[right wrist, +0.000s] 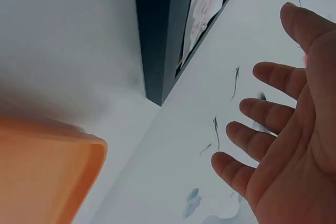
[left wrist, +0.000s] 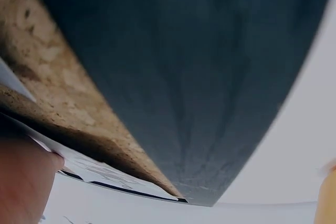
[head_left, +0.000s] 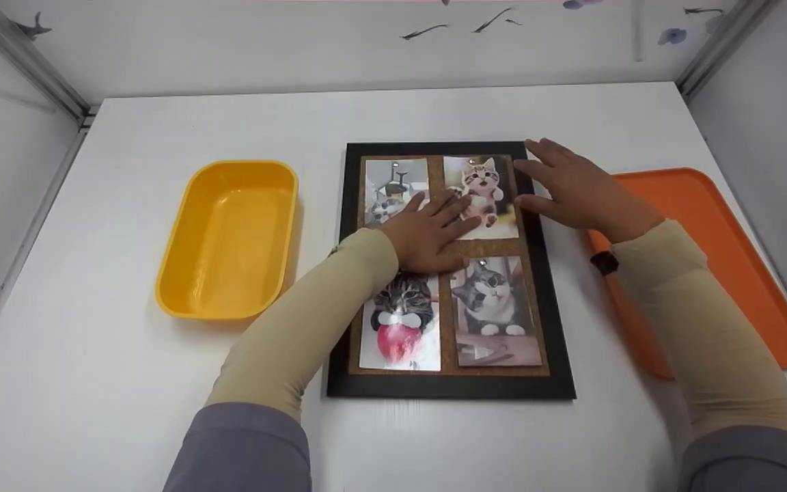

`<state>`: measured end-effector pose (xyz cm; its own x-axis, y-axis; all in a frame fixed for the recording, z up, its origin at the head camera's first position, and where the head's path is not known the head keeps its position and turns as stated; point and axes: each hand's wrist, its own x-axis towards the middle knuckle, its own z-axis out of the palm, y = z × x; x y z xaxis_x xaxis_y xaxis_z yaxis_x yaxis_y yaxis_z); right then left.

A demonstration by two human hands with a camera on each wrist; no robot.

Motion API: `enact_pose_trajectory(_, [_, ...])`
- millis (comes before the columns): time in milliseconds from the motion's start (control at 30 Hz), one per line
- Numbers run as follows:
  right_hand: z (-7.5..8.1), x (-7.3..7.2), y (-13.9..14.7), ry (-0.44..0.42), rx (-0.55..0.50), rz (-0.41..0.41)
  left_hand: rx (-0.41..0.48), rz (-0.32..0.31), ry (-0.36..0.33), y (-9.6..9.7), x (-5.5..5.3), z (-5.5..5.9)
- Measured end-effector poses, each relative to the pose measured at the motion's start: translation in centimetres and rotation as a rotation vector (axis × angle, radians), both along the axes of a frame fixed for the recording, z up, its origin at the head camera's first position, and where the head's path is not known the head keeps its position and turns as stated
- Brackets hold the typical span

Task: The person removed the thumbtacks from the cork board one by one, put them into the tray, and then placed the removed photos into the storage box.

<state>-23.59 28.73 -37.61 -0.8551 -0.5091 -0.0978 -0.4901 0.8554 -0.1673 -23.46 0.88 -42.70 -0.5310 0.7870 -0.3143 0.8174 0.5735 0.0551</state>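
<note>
A cork board with a black frame lies on the table, bearing cat photos in two rows. My left hand rests on its middle, fingers spread, covering parts of the upper left photo and the top of the lower left photo. Its fingertips reach over the upper right kitten photo. Below them is the lower right photo. Silver pins show at the tops of three photos; the fourth top is hidden. My right hand, fingers apart and holding nothing, hovers by the frame's upper right edge.
To the left stands a yellow tub with nothing seen inside. An orange tray lies on the right, partly under my right forearm. White panels with a floral print enclose the white table at the back and sides.
</note>
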Motion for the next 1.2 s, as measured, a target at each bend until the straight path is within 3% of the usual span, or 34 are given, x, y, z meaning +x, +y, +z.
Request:
enact_pose_trajectory(433, [-1.3, -3.2, -1.2, -0.025, -0.019, 0.07, 0.0, 0.016, 0.023, -0.3, -0.1, 0.1])
enact_pose_trajectory(767, [-1.6, -4.4, -2.1, -0.014, -0.071, 0.104, 0.0, 0.008, 0.029, -0.4, 0.0, -0.1])
enact_pose_trajectory(1200, [-2.4, -6.9, -1.9, -0.057, -0.144, 0.068, -0.009, 0.0, 0.033, 0.1, 0.0, -0.5])
